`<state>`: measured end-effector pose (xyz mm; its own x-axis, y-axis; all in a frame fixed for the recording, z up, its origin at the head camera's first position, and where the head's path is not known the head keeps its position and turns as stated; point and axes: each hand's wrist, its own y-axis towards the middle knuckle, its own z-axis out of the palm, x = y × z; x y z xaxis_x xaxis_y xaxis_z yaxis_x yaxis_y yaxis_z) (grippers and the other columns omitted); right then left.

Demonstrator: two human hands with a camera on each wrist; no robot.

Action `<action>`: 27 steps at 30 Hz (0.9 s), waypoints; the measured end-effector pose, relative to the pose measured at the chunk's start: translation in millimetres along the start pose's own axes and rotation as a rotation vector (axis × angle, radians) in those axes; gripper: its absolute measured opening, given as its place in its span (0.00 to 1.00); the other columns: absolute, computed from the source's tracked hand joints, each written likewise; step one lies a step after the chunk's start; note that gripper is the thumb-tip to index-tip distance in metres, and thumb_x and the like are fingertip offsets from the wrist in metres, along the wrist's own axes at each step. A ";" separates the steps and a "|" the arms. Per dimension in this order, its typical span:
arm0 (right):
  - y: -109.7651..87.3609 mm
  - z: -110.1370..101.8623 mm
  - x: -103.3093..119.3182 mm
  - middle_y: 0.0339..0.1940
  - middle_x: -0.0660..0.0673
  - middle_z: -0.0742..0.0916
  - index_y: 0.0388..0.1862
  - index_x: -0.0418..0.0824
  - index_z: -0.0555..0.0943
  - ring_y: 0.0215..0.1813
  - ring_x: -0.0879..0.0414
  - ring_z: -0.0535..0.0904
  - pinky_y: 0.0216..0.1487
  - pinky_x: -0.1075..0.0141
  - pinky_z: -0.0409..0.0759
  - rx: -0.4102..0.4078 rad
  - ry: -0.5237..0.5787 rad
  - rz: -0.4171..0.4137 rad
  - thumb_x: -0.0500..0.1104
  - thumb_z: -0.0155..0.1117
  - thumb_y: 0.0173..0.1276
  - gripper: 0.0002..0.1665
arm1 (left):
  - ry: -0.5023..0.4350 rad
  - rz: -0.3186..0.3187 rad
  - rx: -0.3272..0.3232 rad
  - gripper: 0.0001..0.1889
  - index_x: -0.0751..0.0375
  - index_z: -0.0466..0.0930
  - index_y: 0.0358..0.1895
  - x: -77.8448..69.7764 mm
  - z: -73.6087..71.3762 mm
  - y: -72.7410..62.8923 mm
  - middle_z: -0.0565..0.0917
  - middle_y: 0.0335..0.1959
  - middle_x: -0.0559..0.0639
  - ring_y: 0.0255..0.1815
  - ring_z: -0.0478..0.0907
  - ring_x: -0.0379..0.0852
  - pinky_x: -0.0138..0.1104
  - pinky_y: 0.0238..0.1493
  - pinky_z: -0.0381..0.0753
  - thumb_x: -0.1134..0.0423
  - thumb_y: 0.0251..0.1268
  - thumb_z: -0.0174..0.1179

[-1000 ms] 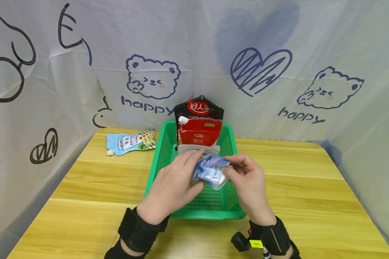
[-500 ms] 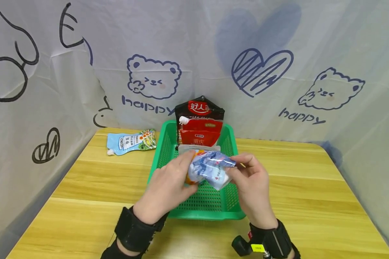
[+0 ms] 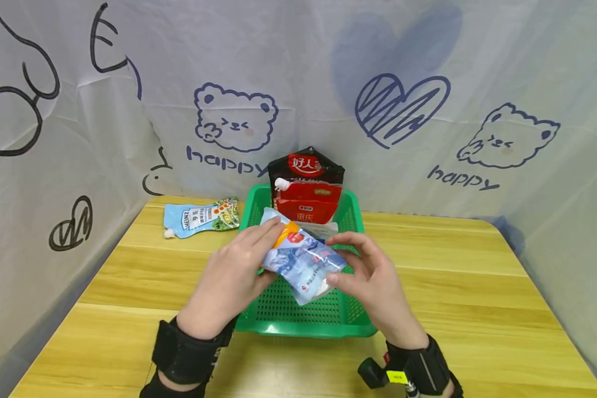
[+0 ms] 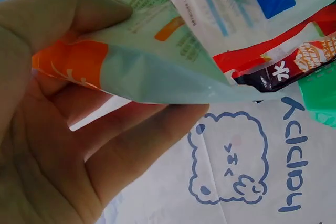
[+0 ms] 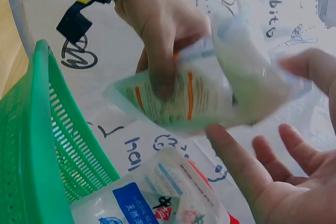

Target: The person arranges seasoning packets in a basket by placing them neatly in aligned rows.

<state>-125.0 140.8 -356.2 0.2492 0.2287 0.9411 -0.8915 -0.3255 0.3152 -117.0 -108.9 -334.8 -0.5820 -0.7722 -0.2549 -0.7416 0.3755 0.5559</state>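
Both hands are on a light-blue plastic packet (image 3: 303, 264) with a mountain print and an orange patch, tilted above the green basket (image 3: 308, 333). My left hand (image 3: 229, 279) grips its left end; in the left wrist view the thumb lies on the printed back and the fingers are underneath. At the other end is my right hand (image 3: 375, 282), index fingertip at the far edge and thumb at the near one. The right wrist view shows the packet's right part bulging and blurred, with the other right fingers spread apart below it.
Standing at the basket's back are a black-and-red pouch (image 3: 305, 166) and a red pouch with a white spout (image 3: 310, 210). A clear-white packet with a blue label (image 5: 134, 205) is in front of them. Left of the basket lies a blue Heinz pouch (image 3: 199, 219). A drawn-on white cloth hangs behind.
The packet has swung left and toward me, and its crumpled left part is spread flatter. My left hand has shifted left with it; the right fingers have opened wider around its end.
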 end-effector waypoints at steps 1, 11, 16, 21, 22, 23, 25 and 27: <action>0.4 -1.7 -0.7 0.67 0.38 0.76 0.67 0.34 0.72 0.64 0.47 0.78 0.56 0.64 0.86 0.019 0.000 0.011 0.32 0.70 0.68 0.30 | -0.003 0.000 0.004 0.42 0.65 0.78 0.69 0.1 -1.3 -0.3 0.78 0.71 0.58 0.67 0.78 0.58 0.51 0.51 0.88 0.72 0.45 0.83; 5.8 -1.8 4.4 0.71 0.40 0.78 0.75 0.38 0.71 0.65 0.42 0.78 0.58 0.53 0.85 -0.004 -0.224 0.251 0.47 0.59 0.80 0.29 | 0.013 0.063 0.070 0.43 0.58 0.79 0.70 -6.5 -3.6 0.0 0.79 0.71 0.51 0.69 0.78 0.53 0.28 0.23 0.79 0.71 0.44 0.84; 7.4 -1.1 0.5 0.71 0.33 0.77 0.77 0.34 0.68 0.55 0.45 0.84 0.52 0.61 0.88 0.105 -0.238 0.310 0.45 0.63 0.79 0.34 | 0.011 0.109 0.071 0.39 0.56 0.82 0.67 -9.8 0.3 0.6 0.81 0.69 0.49 0.67 0.79 0.52 0.28 0.22 0.80 0.76 0.46 0.80; 6.7 -0.9 -2.8 0.70 0.31 0.76 0.79 0.32 0.65 0.49 0.48 0.87 0.49 0.64 0.88 0.140 -0.211 0.348 0.45 0.64 0.78 0.37 | 0.011 0.153 0.068 0.35 0.57 0.83 0.66 -12.4 5.1 1.1 0.81 0.68 0.50 0.68 0.79 0.55 0.33 0.26 0.85 0.78 0.51 0.76; 6.5 -0.9 -3.4 0.71 0.31 0.76 0.79 0.32 0.65 0.49 0.48 0.87 0.50 0.64 0.88 0.137 -0.206 0.354 0.45 0.64 0.78 0.37 | 0.007 0.158 0.070 0.34 0.57 0.83 0.66 -12.7 6.1 1.2 0.81 0.68 0.50 0.68 0.79 0.55 0.33 0.27 0.85 0.78 0.52 0.75; 6.6 -0.8 -3.9 0.71 0.31 0.76 0.79 0.32 0.65 0.50 0.48 0.88 0.50 0.64 0.88 0.130 -0.209 0.360 0.44 0.65 0.78 0.38 | 0.002 0.160 0.071 0.34 0.58 0.83 0.66 -12.9 7.0 1.3 0.81 0.68 0.51 0.68 0.79 0.55 0.33 0.28 0.86 0.79 0.52 0.74; 6.7 -0.7 -4.3 0.72 0.32 0.77 0.79 0.32 0.65 0.50 0.48 0.88 0.50 0.63 0.88 0.116 -0.204 0.367 0.43 0.65 0.77 0.37 | -0.009 0.161 0.068 0.34 0.59 0.82 0.66 -13.0 8.4 1.8 0.81 0.68 0.52 0.68 0.79 0.55 0.34 0.32 0.87 0.80 0.52 0.73; 6.9 -0.7 -4.2 0.71 0.32 0.77 0.79 0.33 0.66 0.49 0.49 0.88 0.50 0.63 0.88 0.100 -0.193 0.365 0.43 0.66 0.77 0.37 | -0.018 0.154 0.061 0.34 0.61 0.81 0.67 -13.1 8.9 2.4 0.81 0.69 0.53 0.68 0.79 0.55 0.37 0.41 0.89 0.80 0.52 0.74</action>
<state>-132.4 138.2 -358.0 -0.0012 -0.0908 0.9959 -0.8954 -0.4433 -0.0415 -114.1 -93.4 -337.2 -0.6960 -0.6938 -0.1849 -0.6615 0.5194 0.5409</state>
